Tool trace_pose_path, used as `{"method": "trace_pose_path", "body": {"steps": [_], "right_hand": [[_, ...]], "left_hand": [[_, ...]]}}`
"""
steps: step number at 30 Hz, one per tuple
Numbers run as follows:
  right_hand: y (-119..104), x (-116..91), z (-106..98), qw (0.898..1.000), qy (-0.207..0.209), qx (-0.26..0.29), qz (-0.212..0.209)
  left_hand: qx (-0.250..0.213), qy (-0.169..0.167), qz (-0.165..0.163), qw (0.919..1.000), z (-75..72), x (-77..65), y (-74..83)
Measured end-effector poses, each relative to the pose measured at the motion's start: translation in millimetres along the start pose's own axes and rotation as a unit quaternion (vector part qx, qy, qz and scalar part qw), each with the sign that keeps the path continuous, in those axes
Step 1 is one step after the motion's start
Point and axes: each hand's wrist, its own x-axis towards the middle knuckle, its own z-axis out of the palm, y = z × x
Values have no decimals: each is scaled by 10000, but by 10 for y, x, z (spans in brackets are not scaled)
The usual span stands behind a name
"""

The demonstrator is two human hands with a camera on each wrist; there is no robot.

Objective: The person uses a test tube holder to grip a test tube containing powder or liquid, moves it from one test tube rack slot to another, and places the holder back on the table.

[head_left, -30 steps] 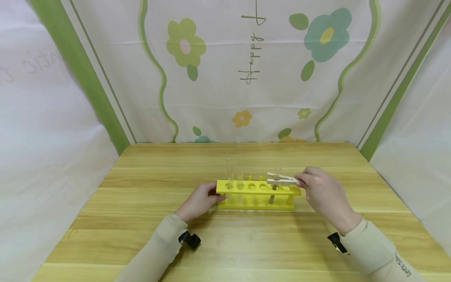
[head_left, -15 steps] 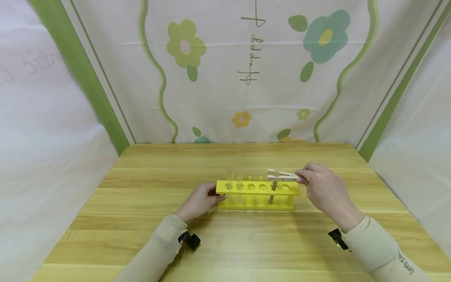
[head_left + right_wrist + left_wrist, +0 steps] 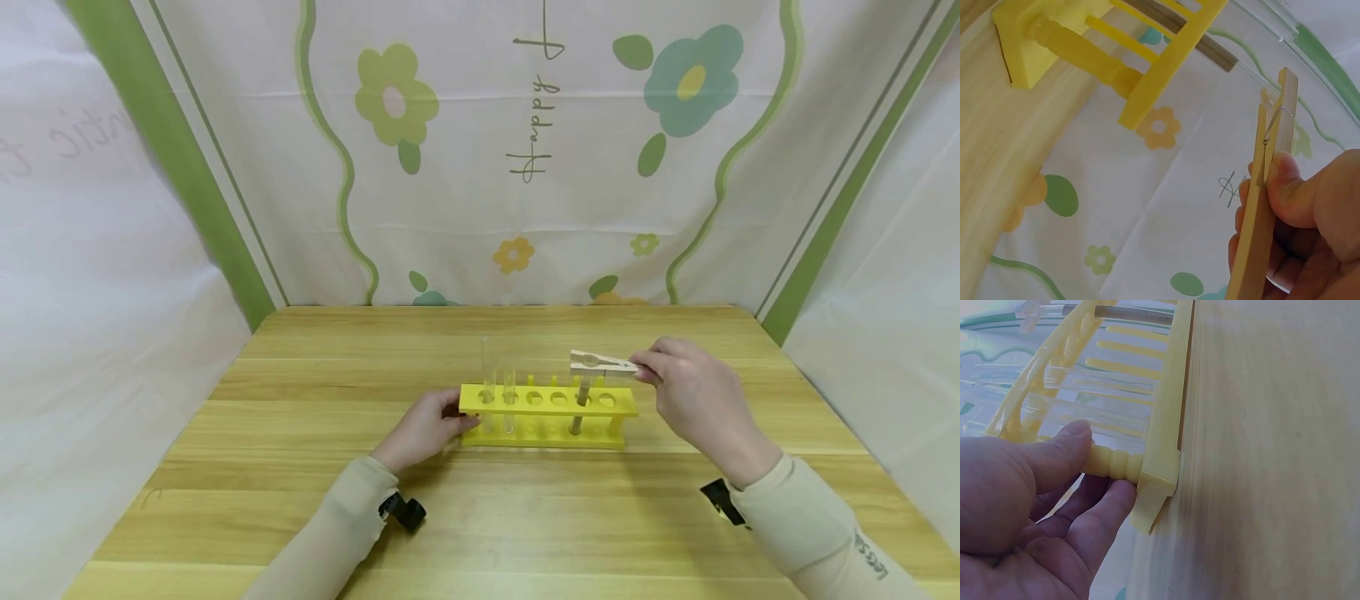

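Observation:
My left hand (image 3: 423,427) holds the left end of a yellow test tube rack (image 3: 546,409); in the left wrist view its thumb and fingers lie around the ridged end post (image 3: 1116,462). My right hand (image 3: 697,400) grips a wooden test tube clamp (image 3: 618,365), with the thumb (image 3: 1288,190) pressed on the wood by the wire spring. The clamp's tips surround the mouth of a test tube with dark grey contents (image 3: 582,392), which stands slightly tilted in the rack's right half. Two clear test tubes (image 3: 488,375) stand in the leftmost holes.
The rack rests on a wood-grain table (image 3: 480,517). Short yellow pegs (image 3: 554,381) rise along its back. A white cloth with printed flowers (image 3: 450,183) hangs behind the table, and white cloth walls flank both sides.
My right hand has moved up, sliding the clamp along the dark-filled tube from below its rim to its mouth. The tube stays in the rack. My left hand keeps its hold.

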Motion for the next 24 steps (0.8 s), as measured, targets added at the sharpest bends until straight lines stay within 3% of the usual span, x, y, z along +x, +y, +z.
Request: {"method": "trace_pose_path", "body": {"steps": [10,24], "right_hand": [[-24,55,-78,10000,3,-35,2],[27,156,-215,9989,426,-5,-199]], "left_hand": [[17,-14,19,10000,-3,-3,13],[-49,-2,73,10000,-6,-19,15]]}}
